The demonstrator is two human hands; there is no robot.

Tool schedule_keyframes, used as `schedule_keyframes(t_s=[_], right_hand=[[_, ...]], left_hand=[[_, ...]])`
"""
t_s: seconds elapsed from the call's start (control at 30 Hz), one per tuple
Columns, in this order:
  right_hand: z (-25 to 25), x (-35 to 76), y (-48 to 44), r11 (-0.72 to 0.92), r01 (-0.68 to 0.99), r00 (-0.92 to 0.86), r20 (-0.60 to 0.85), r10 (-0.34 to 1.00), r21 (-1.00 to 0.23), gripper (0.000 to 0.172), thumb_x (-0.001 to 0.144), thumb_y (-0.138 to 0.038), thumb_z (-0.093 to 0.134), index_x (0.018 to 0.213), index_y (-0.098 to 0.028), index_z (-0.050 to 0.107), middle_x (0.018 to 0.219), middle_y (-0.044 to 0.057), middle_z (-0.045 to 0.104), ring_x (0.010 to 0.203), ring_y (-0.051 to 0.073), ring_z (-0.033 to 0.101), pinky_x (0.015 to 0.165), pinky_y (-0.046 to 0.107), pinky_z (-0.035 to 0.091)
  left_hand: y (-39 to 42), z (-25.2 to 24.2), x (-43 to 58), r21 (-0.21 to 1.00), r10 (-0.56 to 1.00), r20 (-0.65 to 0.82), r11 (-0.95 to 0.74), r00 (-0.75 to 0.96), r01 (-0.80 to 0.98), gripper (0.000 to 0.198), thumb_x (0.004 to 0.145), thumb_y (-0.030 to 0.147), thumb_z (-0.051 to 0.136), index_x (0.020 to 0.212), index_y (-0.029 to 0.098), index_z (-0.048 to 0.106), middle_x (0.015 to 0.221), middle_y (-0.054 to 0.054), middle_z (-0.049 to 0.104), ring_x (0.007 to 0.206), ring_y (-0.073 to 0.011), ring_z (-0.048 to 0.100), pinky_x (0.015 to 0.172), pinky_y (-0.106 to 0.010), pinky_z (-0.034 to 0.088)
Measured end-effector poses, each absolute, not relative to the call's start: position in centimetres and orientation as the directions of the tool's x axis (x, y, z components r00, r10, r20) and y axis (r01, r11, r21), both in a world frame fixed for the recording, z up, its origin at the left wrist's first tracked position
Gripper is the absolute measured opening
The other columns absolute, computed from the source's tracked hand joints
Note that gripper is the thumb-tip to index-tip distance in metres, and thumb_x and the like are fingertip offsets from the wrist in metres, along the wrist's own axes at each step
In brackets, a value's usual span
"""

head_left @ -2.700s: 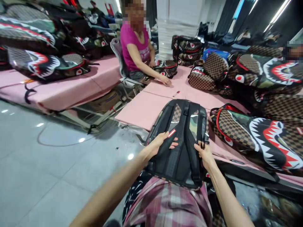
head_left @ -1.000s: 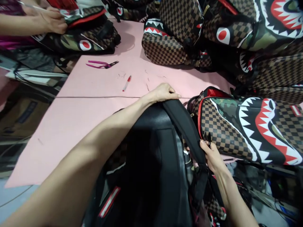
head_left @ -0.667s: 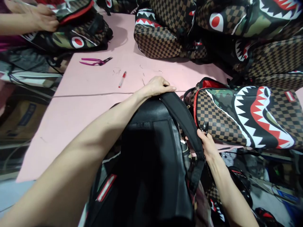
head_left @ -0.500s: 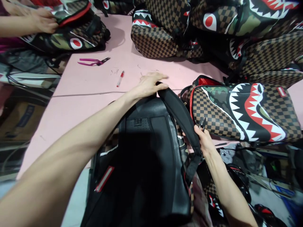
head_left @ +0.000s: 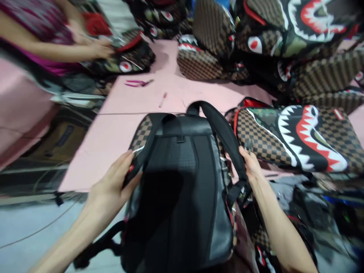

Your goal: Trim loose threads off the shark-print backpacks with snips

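A backpack (head_left: 184,178) lies before me with its black padded back panel facing up and its top against the pink table. My left hand (head_left: 113,182) is closed around its left shoulder strap (head_left: 146,146), beside the checkered side. Around the lower part of the right shoulder strap (head_left: 223,131), my right hand (head_left: 248,163) is closed as well. Small dark snips (head_left: 248,146), blurred, appear at the right hand's fingers. Beyond that hand lies another backpack (head_left: 301,136) with a shark-mouth print.
Several patterned bags (head_left: 210,41) are piled at the back right. Purple-handled nippers (head_left: 138,83) and a red-capped pen (head_left: 162,100) lie on the pink table (head_left: 110,132). At the far left a co-worker's hands (head_left: 101,48) are on another bag (head_left: 127,60).
My left hand has come from the top of the right strap down to the left strap and grips it. The view has shifted left. My right hand keeps its hold.
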State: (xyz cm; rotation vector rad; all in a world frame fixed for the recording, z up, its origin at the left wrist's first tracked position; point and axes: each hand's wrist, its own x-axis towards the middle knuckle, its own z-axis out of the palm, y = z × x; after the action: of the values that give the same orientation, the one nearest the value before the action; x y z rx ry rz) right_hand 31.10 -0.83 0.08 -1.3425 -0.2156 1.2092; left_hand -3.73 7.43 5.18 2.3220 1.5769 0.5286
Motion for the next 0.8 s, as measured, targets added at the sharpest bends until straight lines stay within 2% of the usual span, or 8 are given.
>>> schedule_keyframes(t_s=[0.07, 0.17, 0.23, 0.33, 0.4, 0.53, 0.7, 0.8], right_hand=[[0.1, 31.0, -1.2, -0.246, -0.517, 0.443, -0.502, 0.743, -0.820, 0.032, 0.064, -0.041, 0.073, 0.081, -0.013, 0.067, 0.068, 0.008, 0.071, 0.060, 0.021, 0.067, 0.054, 0.028, 0.056], [-0.2, 31.0, -1.0, -0.274, -0.479, 0.482, -0.510, 0.713, -0.834, 0.031, 0.061, -0.040, 0.074, 0.079, -0.014, 0.068, 0.071, 0.008, 0.071, 0.064, 0.022, 0.067, 0.057, 0.029, 0.056], [-0.5, 31.0, -0.8, -0.282, -0.459, 0.506, -0.509, 0.697, -0.843, 0.031, 0.060, -0.039, 0.074, 0.079, -0.015, 0.068, 0.072, 0.008, 0.071, 0.068, 0.024, 0.068, 0.060, 0.030, 0.057], [-1.0, 30.9, -0.8, -0.307, -0.437, 0.534, -0.519, 0.668, -0.845, 0.035, 0.059, -0.041, 0.074, 0.082, -0.016, 0.067, 0.073, 0.009, 0.071, 0.073, 0.025, 0.068, 0.065, 0.031, 0.057], [-1.6, 31.0, -0.9, -0.337, -0.420, 0.558, -0.532, 0.637, -0.843, 0.037, 0.057, -0.042, 0.075, 0.083, -0.016, 0.067, 0.073, 0.008, 0.071, 0.073, 0.025, 0.068, 0.066, 0.032, 0.057], [-2.4, 31.2, -1.1, -0.377, -0.395, 0.601, -0.546, 0.584, -0.838, 0.040, 0.057, -0.040, 0.075, 0.088, -0.018, 0.066, 0.076, 0.008, 0.071, 0.074, 0.025, 0.068, 0.068, 0.033, 0.057], [-2.1, 30.2, -1.0, -0.411, -0.389, 0.594, -0.565, 0.572, -0.825, 0.039, 0.058, -0.039, 0.072, 0.092, -0.020, 0.065, 0.083, 0.008, 0.070, 0.076, 0.027, 0.067, 0.070, 0.040, 0.057], [-2.1, 29.8, -1.1, -0.401, -0.296, 0.667, -0.488, 0.563, -0.867, 0.037, 0.058, -0.040, 0.073, 0.089, -0.023, 0.065, 0.085, 0.007, 0.069, 0.072, 0.024, 0.066, 0.065, 0.039, 0.057]], left_hand=[[10.7, 6.6, -3.5, 0.533, 0.959, 0.140, -0.284, 0.248, 0.797, 0.055, 0.077, 0.048, 0.045, 0.126, 0.025, 0.051, 0.132, -0.003, 0.051, 0.121, -0.0269, 0.046, 0.106, -0.037, 0.031], [15.8, 7.9, -3.0, 0.739, 0.989, 0.046, -0.129, 0.141, 0.662, 0.043, 0.074, 0.046, 0.050, 0.101, 0.017, 0.067, 0.101, -0.006, 0.069, 0.098, -0.0263, 0.061, 0.089, -0.034, 0.046], [18.1, 7.4, -2.8, 0.854, 0.995, -0.048, -0.006, 0.091, 0.520, 0.035, 0.072, 0.046, 0.054, 0.082, 0.016, 0.069, 0.072, -0.004, 0.070, 0.070, -0.0211, 0.064, 0.064, -0.027, 0.050], [19.9, 5.4, -3.1, 0.954, 0.977, -0.195, 0.169, 0.087, 0.246, 0.032, 0.071, 0.047, 0.060, 0.070, 0.015, 0.064, 0.053, 0.000, 0.060, 0.045, -0.0121, 0.053, 0.042, -0.020, 0.039], [20.7, 3.9, -3.6, 0.953, 0.949, -0.299, 0.291, 0.095, 0.089, 0.029, 0.072, 0.043, 0.061, 0.071, 0.014, 0.062, 0.056, -0.001, 0.062, 0.045, -0.0111, 0.054, 0.043, -0.021, 0.041], [22.7, 1.3, -5.2, 0.861, 0.873, -0.449, 0.480, 0.190, -0.167, 0.024, 0.079, 0.035, 0.058, 0.082, 0.012, 0.066, 0.076, -0.006, 0.070, 0.066, -0.0162, 0.064, 0.066, -0.027, 0.053], [23.7, -0.4, -6.6, 0.769, 0.844, -0.449, 0.532, 0.293, -0.355, 0.023, 0.086, 0.027, 0.053, 0.087, 0.008, 0.066, 0.080, -0.009, 0.071, 0.072, -0.0154, 0.065, 0.077, -0.028, 0.052], [24.0, -0.7, -6.7, 0.747, 0.834, -0.441, 0.545, 0.331, -0.380, 0.027, 0.087, 0.029, 0.050, 0.090, 0.007, 0.066, 0.078, -0.010, 0.070, 0.072, -0.0152, 0.065, 0.080, -0.028, 0.051]])
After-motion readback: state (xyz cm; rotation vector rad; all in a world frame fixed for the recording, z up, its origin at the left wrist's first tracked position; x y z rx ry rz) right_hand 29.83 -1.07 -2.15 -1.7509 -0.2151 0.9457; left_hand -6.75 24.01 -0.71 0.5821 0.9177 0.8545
